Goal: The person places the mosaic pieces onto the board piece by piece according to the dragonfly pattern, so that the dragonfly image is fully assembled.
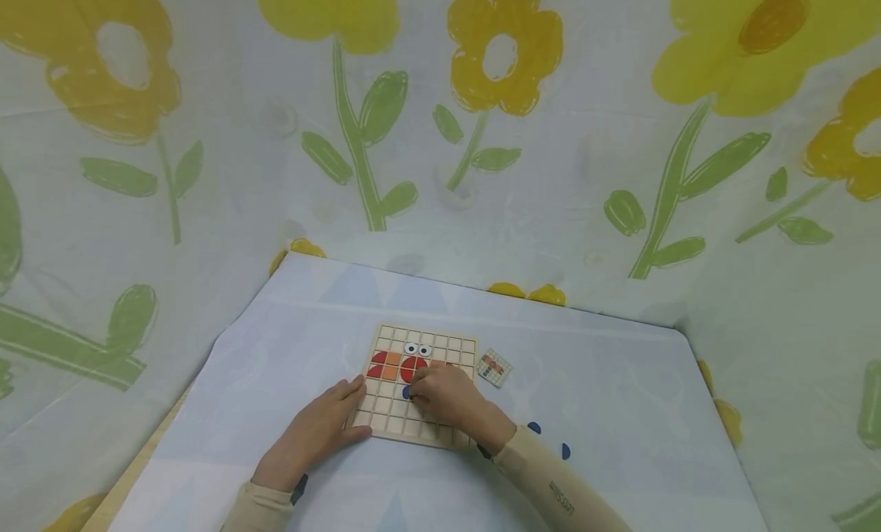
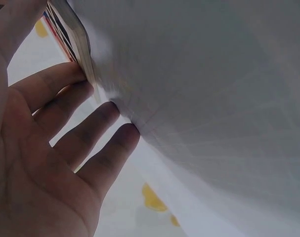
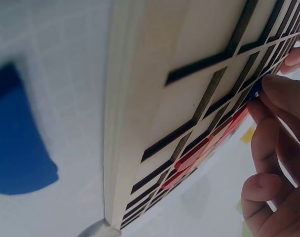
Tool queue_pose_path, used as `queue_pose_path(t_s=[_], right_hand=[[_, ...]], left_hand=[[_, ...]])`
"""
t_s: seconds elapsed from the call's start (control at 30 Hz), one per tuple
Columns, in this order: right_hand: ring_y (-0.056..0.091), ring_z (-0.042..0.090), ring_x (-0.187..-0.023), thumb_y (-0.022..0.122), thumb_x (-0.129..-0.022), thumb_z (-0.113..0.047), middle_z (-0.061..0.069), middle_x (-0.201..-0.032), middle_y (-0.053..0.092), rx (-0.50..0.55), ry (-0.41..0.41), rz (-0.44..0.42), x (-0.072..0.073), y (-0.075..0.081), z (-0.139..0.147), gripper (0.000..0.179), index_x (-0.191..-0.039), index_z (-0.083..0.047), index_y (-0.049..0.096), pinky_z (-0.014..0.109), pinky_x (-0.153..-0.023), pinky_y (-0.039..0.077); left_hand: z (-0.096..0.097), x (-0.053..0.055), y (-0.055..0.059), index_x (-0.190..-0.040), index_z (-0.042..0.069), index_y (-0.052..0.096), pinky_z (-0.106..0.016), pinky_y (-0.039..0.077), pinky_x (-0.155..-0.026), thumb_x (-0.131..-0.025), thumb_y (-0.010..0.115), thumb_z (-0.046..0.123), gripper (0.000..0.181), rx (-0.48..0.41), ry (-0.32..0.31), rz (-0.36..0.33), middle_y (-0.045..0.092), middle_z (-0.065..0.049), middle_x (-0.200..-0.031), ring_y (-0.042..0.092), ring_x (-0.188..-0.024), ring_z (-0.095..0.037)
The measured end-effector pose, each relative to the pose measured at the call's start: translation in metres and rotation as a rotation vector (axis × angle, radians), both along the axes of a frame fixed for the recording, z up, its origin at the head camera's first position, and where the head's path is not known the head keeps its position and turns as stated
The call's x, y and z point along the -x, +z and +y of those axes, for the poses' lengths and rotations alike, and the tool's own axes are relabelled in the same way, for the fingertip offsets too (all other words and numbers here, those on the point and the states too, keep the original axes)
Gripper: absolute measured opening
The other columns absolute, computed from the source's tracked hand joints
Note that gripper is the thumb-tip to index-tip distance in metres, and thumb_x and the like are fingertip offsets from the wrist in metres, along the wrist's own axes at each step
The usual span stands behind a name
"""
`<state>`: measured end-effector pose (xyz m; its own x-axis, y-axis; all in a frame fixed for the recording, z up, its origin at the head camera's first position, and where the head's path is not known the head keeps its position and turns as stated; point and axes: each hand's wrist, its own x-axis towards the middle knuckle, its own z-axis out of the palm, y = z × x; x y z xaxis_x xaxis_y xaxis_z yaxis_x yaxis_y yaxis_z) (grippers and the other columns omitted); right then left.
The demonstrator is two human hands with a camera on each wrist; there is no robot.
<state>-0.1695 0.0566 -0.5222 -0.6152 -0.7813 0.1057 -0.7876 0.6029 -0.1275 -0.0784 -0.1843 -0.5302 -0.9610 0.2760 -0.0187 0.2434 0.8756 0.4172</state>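
Observation:
A wooden grid board (image 1: 440,339) lies on the table. My left hand (image 1: 320,429) rests along its left edge, fingers extended, and in the left wrist view the fingertips touch the board's side. Over the middle of the grid my right hand (image 1: 450,400) pinches a small blue piece (image 1: 406,392) between thumb and fingers, just below a round red shape (image 1: 411,368). Two eye pieces (image 1: 417,349) sit above that shape. Red quarter pieces (image 1: 377,358) and orange squares (image 1: 391,366) fill cells to its left. The right hand hides part of the grid's right side.
Right of the board lies a small picture card (image 1: 495,367) showing a gridded pattern. Two loose blue half-round pieces (image 1: 534,427) are on the table near the right forearm. A flower-printed cloth (image 1: 551,211) hangs behind the table.

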Motion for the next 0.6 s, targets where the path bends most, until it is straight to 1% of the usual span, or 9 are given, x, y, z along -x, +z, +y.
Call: queue_pose_path(t_s=[0.1, 0.33, 0.6], right_hand=[[0.071, 0.006, -0.099, 0.081, -0.089, -0.025, -0.009, -0.106, 0.076, -0.001, -0.006, -0.001, -0.0028, 0.0004, 0.0011, 0.016, -0.104, -0.020, 0.083, 0.018, -0.088, 0.057], [0.071, 0.005, -0.098, 0.081, -0.089, -0.025, -0.009, -0.107, 0.075, -0.002, 0.006, 0.021, -0.0044, 0.0004, 0.0038, 0.017, -0.105, -0.020, 0.082, 0.017, -0.087, 0.057], [0.071, 0.005, -0.099, 0.079, -0.091, -0.024, -0.009, -0.109, 0.075, -0.002, 0.005, -0.006, -0.0061, 0.0024, 0.0039, 0.016, -0.106, -0.020, 0.082, 0.017, -0.086, 0.057]], left_hand=[[-0.0003, 0.0000, -0.0010, -0.146, -0.003, 0.051, -0.053, 0.039, -0.116, -0.088, 0.078, 0.042, 0.078, 0.000, -0.001, 0.002, 0.045, -0.015, -0.155, 0.041, -0.142, -0.040], [-0.0009, -0.0006, -0.0012, -0.146, -0.003, 0.051, -0.053, 0.039, -0.115, -0.088, 0.078, 0.041, 0.078, -0.004, -0.008, 0.013, 0.046, -0.015, -0.155, 0.042, -0.141, -0.040], [0.0001, -0.0003, -0.0010, -0.145, -0.003, 0.051, -0.053, 0.039, -0.115, -0.087, 0.079, 0.042, 0.078, -0.001, -0.007, 0.010, 0.046, -0.015, -0.154, 0.042, -0.141, -0.040]])
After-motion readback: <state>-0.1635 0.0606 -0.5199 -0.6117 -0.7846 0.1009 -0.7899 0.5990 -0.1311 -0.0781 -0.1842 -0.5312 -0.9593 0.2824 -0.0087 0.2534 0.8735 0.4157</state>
